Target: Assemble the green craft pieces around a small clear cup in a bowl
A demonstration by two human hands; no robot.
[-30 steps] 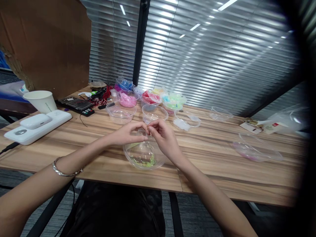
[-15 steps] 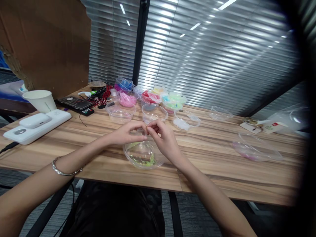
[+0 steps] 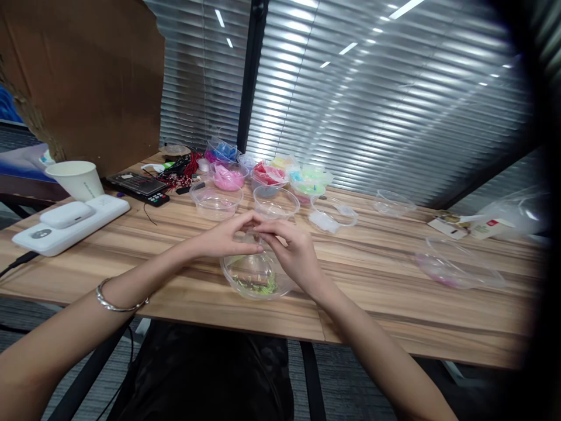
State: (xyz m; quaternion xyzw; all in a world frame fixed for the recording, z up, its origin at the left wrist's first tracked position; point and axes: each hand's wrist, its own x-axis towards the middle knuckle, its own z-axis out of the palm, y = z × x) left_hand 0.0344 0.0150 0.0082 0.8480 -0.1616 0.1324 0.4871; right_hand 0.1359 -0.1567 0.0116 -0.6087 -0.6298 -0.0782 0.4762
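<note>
A clear round plastic bowl (image 3: pixel 283 286) stands near the front edge of the table. Inside it sits a clear, thin, rounded plastic piece, possibly a bag, with small yellow-green bits (image 3: pixel 258 285) at its bottom. Above the bowl, my left hand (image 3: pixel 232 237) and my right hand (image 3: pixel 289 248) meet fingertip to fingertip. Thumbs and fingers of both are closed in a pinch at the top of the clear piece; exactly what lies between the tips is hidden.
Clear tubs (image 3: pixel 216 202) stand behind my hands, with pink (image 3: pixel 228 177), red and blue bagged materials further back. A paper cup (image 3: pixel 78 181) and a white power bank (image 3: pixel 72 225) are at left. On the right lie a tub on its side (image 3: pixel 456 263) and a small box (image 3: pixel 447 228).
My right fingers have bent over and dipped slightly at the pinch point, closer against the left fingers. The bowl stays in place; the view has shifted a little.
</note>
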